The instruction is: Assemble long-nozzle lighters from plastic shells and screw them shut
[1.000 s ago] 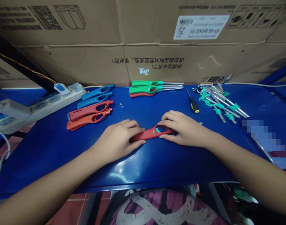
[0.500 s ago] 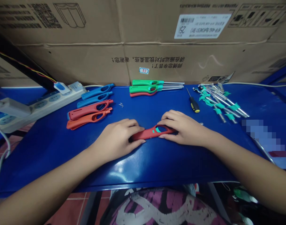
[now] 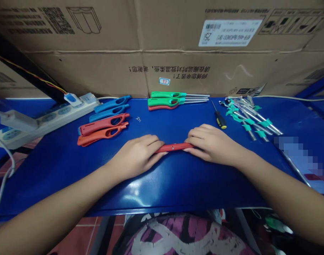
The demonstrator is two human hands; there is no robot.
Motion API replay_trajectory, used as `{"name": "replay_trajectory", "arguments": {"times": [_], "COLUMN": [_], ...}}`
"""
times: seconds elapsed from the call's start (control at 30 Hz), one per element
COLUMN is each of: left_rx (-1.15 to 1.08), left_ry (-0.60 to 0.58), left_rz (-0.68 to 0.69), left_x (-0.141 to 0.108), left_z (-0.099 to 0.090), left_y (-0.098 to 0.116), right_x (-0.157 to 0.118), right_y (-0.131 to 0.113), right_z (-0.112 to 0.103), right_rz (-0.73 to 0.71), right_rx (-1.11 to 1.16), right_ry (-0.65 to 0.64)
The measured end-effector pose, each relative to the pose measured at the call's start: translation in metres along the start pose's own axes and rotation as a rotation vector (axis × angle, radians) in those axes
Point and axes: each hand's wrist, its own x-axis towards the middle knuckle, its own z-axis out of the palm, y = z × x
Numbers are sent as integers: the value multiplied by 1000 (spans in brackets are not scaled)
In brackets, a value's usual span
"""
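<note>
A red gas lighter (image 3: 173,147) spans the gap between my two hands, its narrow edge turned toward me. My left hand (image 3: 140,152) is closed around its left end, and my right hand (image 3: 212,145) grips the other end, which the fingers hide. Behind it lie green lighters (image 3: 163,102) with silver tubes, a red one beneath them. On the left, blue handle shells (image 3: 109,112), a red shell (image 3: 103,124) and an orange shell (image 3: 102,135) lie in a row. A few small screws (image 3: 138,119) rest beside them.
A black and yellow screwdriver (image 3: 220,119) lies right of centre. Metal tubes with teal triggers (image 3: 253,118) are heaped at the back right. A white power strip (image 3: 49,118) with plugs lines the left side. Cardboard (image 3: 109,71) stands behind the blue table (image 3: 151,193).
Both hands have rolled the red lighter, so its narrow edge faces me instead of the side with the opening and teal trigger. The hands stay in nearly the same place.
</note>
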Motion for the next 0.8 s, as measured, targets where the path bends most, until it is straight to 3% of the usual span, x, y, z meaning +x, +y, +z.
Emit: {"name": "replay_trajectory", "arguments": {"times": [0.27, 0.63, 0.8], "left_rx": [-161, -261, -262], "left_ry": [-14, -73, -37], "left_rz": [-22, -114, -76], "left_x": [1, 0, 0], "left_z": [-4, 5, 9], "left_y": [2, 9, 17], "right_x": [-1, 6, 10], "right_y": [-6, -18, -30], "right_z": [-8, 3, 5], "right_rz": [-24, 85, 99], "right_rx": [-50, -41, 31], "right_ry": [52, -125, -158]}}
